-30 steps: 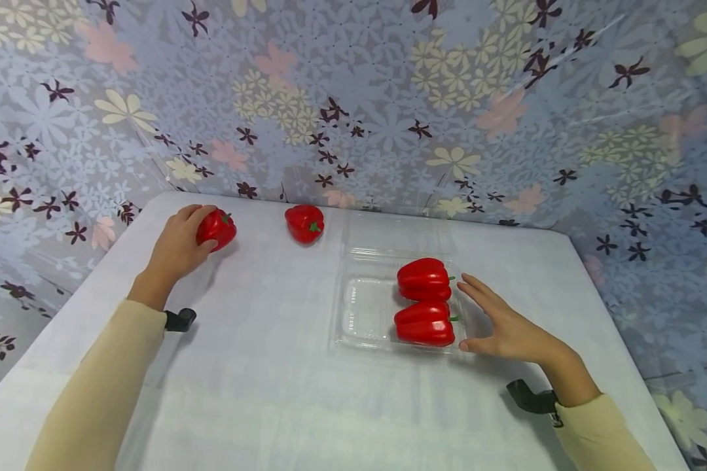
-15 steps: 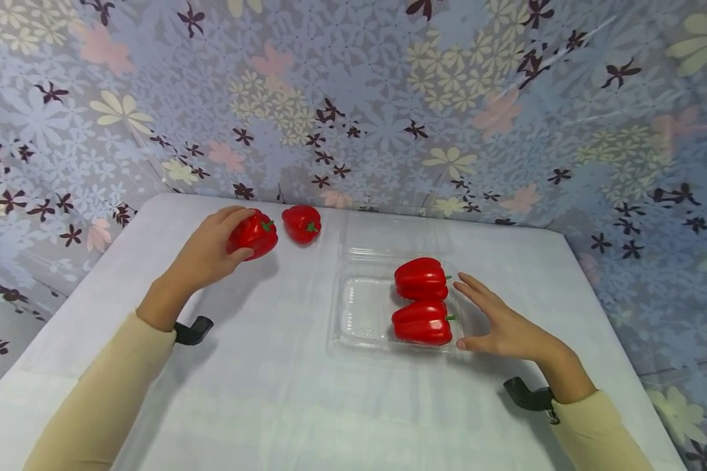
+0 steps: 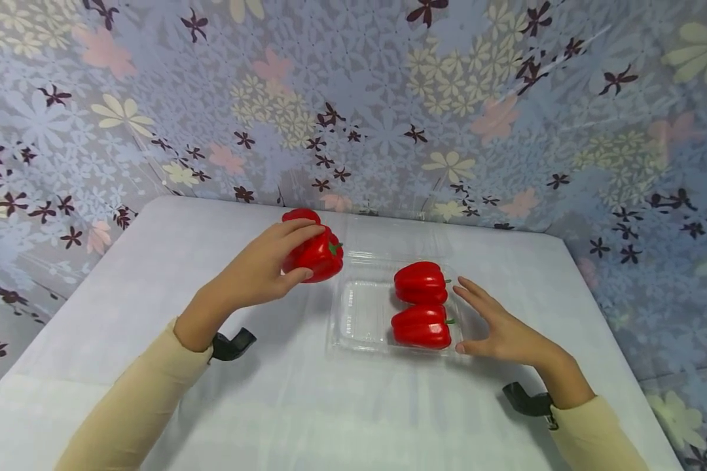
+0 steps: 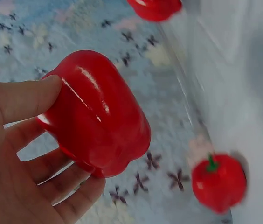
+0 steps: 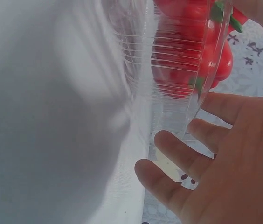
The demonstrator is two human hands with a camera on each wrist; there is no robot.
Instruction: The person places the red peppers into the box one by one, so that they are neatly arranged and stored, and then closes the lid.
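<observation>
My left hand (image 3: 265, 265) grips a red bell pepper (image 3: 319, 256) between thumb and fingers, held above the table just left of a clear plastic container (image 3: 362, 307). In the left wrist view the thumb presses one side of that glossy pepper (image 4: 99, 112) and the fingers curl under the other. Behind it, partly hidden in the head view, another red pepper (image 3: 300, 214) lies on the table. Two red peppers (image 3: 421, 282) lie side by side in the container's right half, stems to the right. At the container's right edge my right hand (image 3: 507, 327) has its fingers spread, holding nothing.
The container's transparent lid (image 3: 395, 234) lies folded back toward the wall. A white cloth covers the table (image 3: 306, 405). Flower-patterned fabric (image 3: 365, 98) rises behind the table's far edge. Each wrist carries a black camera mount (image 3: 234, 345).
My left hand has lifted the red bell pepper from the far left and carried it rightward, now in front of the loose pepper. The right hand stays at the container's edge.
</observation>
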